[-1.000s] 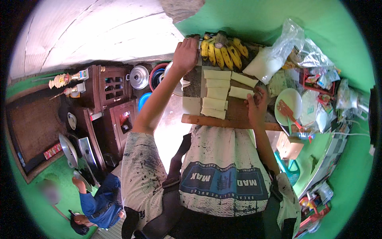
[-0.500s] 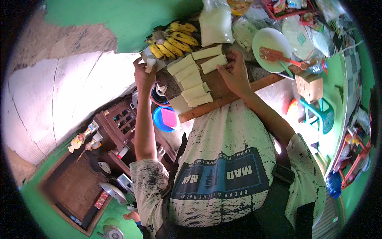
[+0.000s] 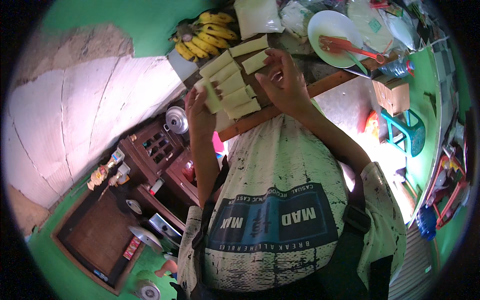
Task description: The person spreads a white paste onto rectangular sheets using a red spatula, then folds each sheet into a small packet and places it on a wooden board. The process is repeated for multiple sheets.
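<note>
The left hand point(image 3: 199, 104) pinches a pale strip point(image 3: 213, 100) over the surface's point(image 3: 244, 128) left edge, long axis toward the front; the row point(image 3: 233, 84) lies rightward. The right hand point(image 3: 286, 82), thumb and fingers parted, meets another strip's point(image 3: 254, 63) right end.

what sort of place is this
Likely a home kitchen: pale, dough-like strips lie on a worktable near a bunch of bananas, and a white bowl with an orange-red spatula resting in it stands close by.
</note>
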The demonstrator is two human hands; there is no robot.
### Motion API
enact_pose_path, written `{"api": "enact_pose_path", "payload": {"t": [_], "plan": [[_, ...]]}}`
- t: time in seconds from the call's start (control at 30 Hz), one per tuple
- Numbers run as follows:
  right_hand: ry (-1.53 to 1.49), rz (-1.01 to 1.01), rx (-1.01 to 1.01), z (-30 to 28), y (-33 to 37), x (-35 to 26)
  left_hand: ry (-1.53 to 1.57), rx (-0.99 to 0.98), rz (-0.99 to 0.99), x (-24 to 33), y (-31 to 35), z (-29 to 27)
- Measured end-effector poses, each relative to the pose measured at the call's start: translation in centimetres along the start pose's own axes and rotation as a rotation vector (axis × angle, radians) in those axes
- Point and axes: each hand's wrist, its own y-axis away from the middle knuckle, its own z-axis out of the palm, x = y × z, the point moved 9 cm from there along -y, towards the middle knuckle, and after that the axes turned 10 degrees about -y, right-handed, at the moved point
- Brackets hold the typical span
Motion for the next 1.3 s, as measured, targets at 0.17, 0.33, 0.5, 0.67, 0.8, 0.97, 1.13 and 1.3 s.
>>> {"api": "enact_pose_path", "payload": {"t": [0.17, 0.33, 0.5, 0.67, 0.8, 0.97, 1.13, 1.3], "plan": [[-0.087, 0.073, -0.271, 3.5, 1.1, -1.4, 0.048, -0.029, -0.027, -0.8, 2.6, 6.3], [-0.049, 0.017, -0.285, 4.2, 1.8, -1.9, 0.156, -0.017, -0.084, -2.2, 3.5, 8.1], [-0.114, 0.137, -0.249, 3.2, 1.2, -1.8, -0.049, 0.027, -0.059, -1.2, 4.2, 8.8], [-0.086, 0.181, -0.269, 2.3, 1.0, -1.1, -0.201, 0.151, -0.002, -1.1, 4.0, 9.2], [-0.074, 0.155, -0.278, 1.2, 0.6, -1.4, -0.191, 0.161, 0.015, -1.8, 4.0, 10.3], [-0.070, 0.154, -0.297, 0.6, 0.0, -1.9, -0.153, 0.163, 0.023, -2.3, 3.8, 11.2], [-0.120, 0.171, -0.288, -0.4, -0.2, -2.3, -0.126, 0.143, -0.030, -2.4, 3.9, 12.1], [-0.111, 0.144, -0.286, -1.9, -0.6, -1.3, -0.064, 0.130, -0.010, -2.6, 4.0, 12.7]]}}
